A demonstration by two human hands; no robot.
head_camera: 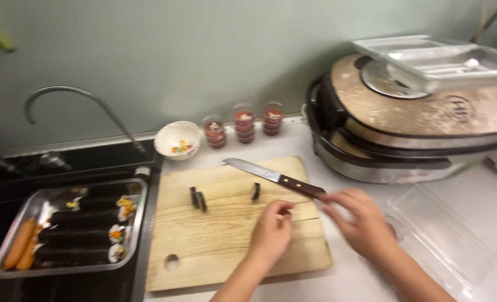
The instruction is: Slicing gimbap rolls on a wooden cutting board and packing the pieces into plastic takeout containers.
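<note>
three small dark slices of seaweed roll (198,198) are seen on the wooden cutting board (215,246): two stand close together near the middle-left, and one stands apart to their right (256,191). one knife (273,178) with a brown wooden handle is laid across the board's far right corner, its blade pointing left and its handle end reaching toward the right hand (363,223). the right hand is held just beside that handle, fingers loosely curled and blurred; whether the handle is touched cannot be told. the left hand (272,234) is placed over the board's right part, fingertips drawn together as if pinching something small, though what is pinched cannot be made out.

one metal tray (13,268) is set over the dark sink at the left. about four whole dark rolls (75,235) are laid in it side by side, with coloured filling showing at their ends, and two orange sausages (20,246) are laid along its left edge. one curved tap (86,100) is seen behind the tray.

one white bowl (177,140) with bright scraps inside is stood beyond the board, and three stacks of small clear sauce cups (244,126) with red contents are lined up next to it against the wall. one clear plastic box (455,240) is laid on the white counter at the right, near the right hand. one large round electric griddle (416,128) is set behind it, with one metal tray (438,59) resting on top.
</note>
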